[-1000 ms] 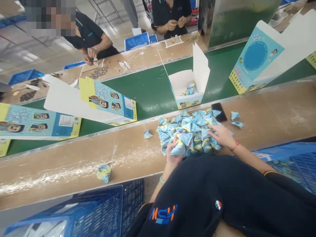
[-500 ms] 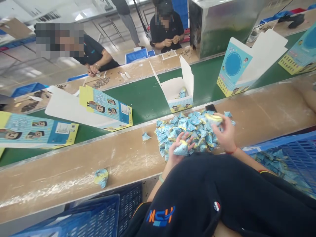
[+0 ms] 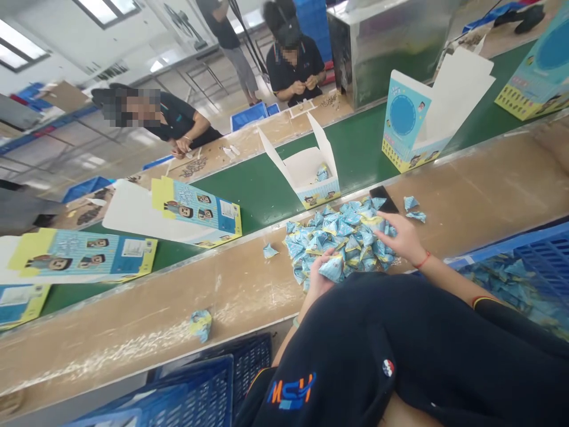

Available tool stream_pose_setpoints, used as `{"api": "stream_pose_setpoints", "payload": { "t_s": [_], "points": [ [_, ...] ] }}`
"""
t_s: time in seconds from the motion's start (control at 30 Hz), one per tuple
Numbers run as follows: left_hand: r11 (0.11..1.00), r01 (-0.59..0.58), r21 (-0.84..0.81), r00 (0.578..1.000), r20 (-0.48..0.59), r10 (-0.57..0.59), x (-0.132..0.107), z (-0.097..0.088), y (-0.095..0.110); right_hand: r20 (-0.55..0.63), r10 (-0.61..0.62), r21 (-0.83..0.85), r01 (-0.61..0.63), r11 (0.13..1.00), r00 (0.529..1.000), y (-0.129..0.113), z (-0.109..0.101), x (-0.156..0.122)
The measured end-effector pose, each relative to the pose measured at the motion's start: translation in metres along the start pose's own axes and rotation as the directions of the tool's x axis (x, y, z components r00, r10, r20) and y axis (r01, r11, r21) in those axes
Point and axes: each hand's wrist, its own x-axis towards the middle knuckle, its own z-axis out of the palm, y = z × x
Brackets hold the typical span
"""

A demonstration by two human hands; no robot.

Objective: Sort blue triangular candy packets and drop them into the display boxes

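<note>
A pile of small pyramid-shaped packets (image 3: 329, 231), light blue with yellow edges, lies on the brown worktop in front of me. At the pile's near edge my left hand (image 3: 318, 282) is closed around one blue packet (image 3: 332, 268). Over the right side of the pile, my right hand (image 3: 400, 236) pinches a packet with a yellow edge (image 3: 372, 222) between thumb and fingers. Beyond the pile, an open white-lined carton (image 3: 316, 188) stands on the green conveyor belt with at least one packet inside.
More open cartons (image 3: 411, 127) stand along the green belt (image 3: 258, 198). A dark flat object (image 3: 384, 200) lies behind the pile. Stray packets (image 3: 201, 325) lie on the worktop. Blue crates stand at lower left and right; the right crate (image 3: 551, 261) contains packets. Co-workers sit across.
My right hand has lowered its packet to the pile. The fingers of my left hand have curled in around its packet. The whole view has shifted and tilted slightly.
</note>
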Motion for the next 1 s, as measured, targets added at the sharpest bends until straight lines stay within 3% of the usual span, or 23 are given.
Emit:
{"api": "stream_pose_setpoints", "payload": {
  "t_s": [0.1,0.2,0.23,0.3,0.37,0.4,0.47,0.53,0.6,0.67,0.8,1.0],
  "points": [
    [1.000,-0.014,0.005,1.000,-0.007,0.014,0.002,0.007,-0.013,0.012,-0.005,0.010,0.005,1.000,1.000,0.011,0.001,0.001],
    [0.999,-0.044,0.015,0.999,-0.025,0.045,0.008,0.019,-0.031,0.085,-0.096,0.098,0.088,0.991,0.992,0.002,0.009,-0.005],
    [0.998,-0.056,0.024,0.998,-0.024,0.057,0.011,0.024,-0.038,0.176,-0.154,0.157,0.127,0.979,0.972,-0.003,0.014,-0.009],
    [0.996,-0.077,0.044,0.997,0.004,0.077,0.016,0.034,-0.052,0.388,-0.246,0.263,0.149,0.953,0.888,-0.013,0.021,-0.016],
    [0.996,-0.075,0.052,0.996,0.051,0.072,0.018,0.043,-0.064,0.510,-0.225,0.274,0.091,0.957,0.830,-0.016,0.022,-0.022],
    [0.997,-0.068,0.045,0.996,0.068,0.065,0.017,0.046,-0.068,0.520,-0.194,0.259,0.063,0.964,0.832,-0.015,0.018,-0.023],
    [0.998,-0.063,0.006,0.996,0.071,0.062,0.015,0.049,-0.075,0.421,-0.150,0.248,0.046,0.968,0.895,-0.008,0.001,-0.022],
    [0.995,-0.098,-0.037,0.994,0.044,0.099,0.013,0.047,-0.079,0.176,-0.090,0.240,0.046,0.970,0.980,0.001,-0.025,-0.016],
    [0.989,-0.146,-0.017,0.989,0.001,0.146,0.013,0.041,-0.085,-0.069,-0.027,0.222,0.042,0.974,0.997,0.008,-0.053,-0.007],
    [0.986,-0.154,0.066,0.987,-0.040,0.157,0.014,0.035,-0.094,-0.166,-0.012,0.219,0.049,0.974,0.986,0.013,-0.073,0.000],
    [0.969,-0.080,0.233,0.990,-0.095,0.105,0.016,0.024,-0.126,-0.139,-0.072,0.271,0.108,0.956,0.988,0.025,-0.086,-0.002],
    [0.890,-0.008,0.455,0.992,-0.109,0.065,0.019,0.020,-0.179,0.108,-0.229,0.319,0.185,0.930,0.967,0.076,-0.076,-0.033]
  ]
}}
